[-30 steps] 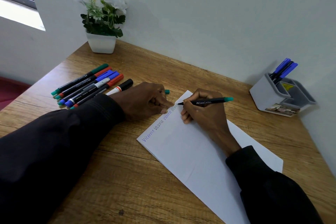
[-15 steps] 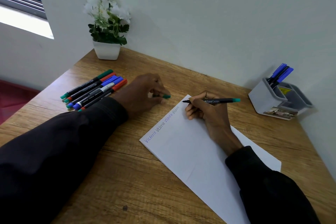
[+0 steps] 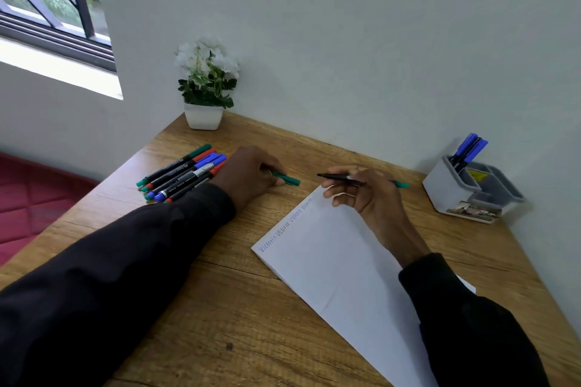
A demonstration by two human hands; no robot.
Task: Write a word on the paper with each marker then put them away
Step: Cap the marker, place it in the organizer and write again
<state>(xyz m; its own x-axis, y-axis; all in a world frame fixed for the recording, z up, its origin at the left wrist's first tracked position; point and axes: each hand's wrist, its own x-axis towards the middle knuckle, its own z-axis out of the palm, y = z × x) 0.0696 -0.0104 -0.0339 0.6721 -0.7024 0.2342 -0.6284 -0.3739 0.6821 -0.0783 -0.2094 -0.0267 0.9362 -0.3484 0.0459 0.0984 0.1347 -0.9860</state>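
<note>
Treat the desk [image 3: 251, 324] as a loose surface: nothing on it is fixed, so any sweep of a sleeve can shift what it carries. The paper [image 3: 330, 261] lies slantwise with neither hand pressing it, and your right forearm crosses it; dragging that arm away would probably slide the sheet or smear the line of written words [image 3: 283, 229] along its upper edge. The grey organiser [image 3: 446, 192] stands at the far right, against the wall, with blue markers [image 3: 468, 148] leaning in one compartment; a hard drop into it could tip it. The row of markers [image 3: 182, 173] lies just beside your left wrist, and a backward pull of that cuff may roll them toward the desk's left edge. Your left hand [image 3: 248, 173] rests on the desk and pinches the green cap [image 3: 287, 180]. Your right hand [image 3: 367, 195] is curled round the green marker [image 3: 336, 176], lifted just past the paper's far corner, bare tip pointing at the cap with a gap between. Bring the two together squarely: a skewed approach could ink your fingers, mark the desk or crush the tip.
</note>
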